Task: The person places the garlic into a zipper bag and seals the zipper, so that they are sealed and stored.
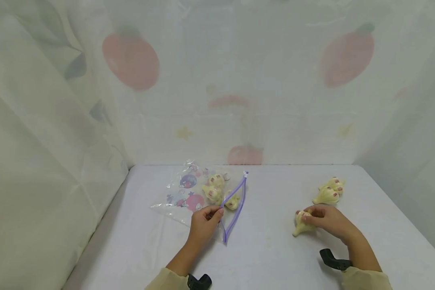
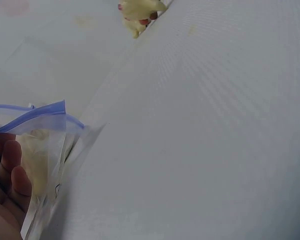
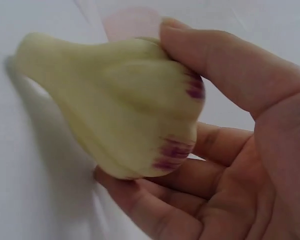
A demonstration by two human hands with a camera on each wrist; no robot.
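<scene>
My left hand (image 1: pixel 204 225) pinches the near edge of a clear zip bag (image 1: pixel 177 197) printed with cartoon figures. Its purple zip strip (image 1: pixel 237 215) is parted, leaving the mouth facing right. Inside the bag lie several pale yellow garlic bulbs (image 1: pixel 213 193) with purple marks. On the right, my right hand (image 1: pixel 330 220) grips another garlic bulb (image 3: pixel 115 100) between thumb and fingers, close over the table. In the right wrist view its stem points left and its purple-streaked base faces the palm. The left wrist view shows the purple strip (image 2: pixel 40 117) beside the fingers.
Beyond my right hand, more garlic bulbs (image 1: pixel 328 193) lie close together on the white table (image 1: pixel 268 257). A pale curtain (image 1: pixel 290 80) with fruit prints hangs behind the table, and another cloth (image 1: pixel 40 161) hangs along the left side. Each wrist wears a black band.
</scene>
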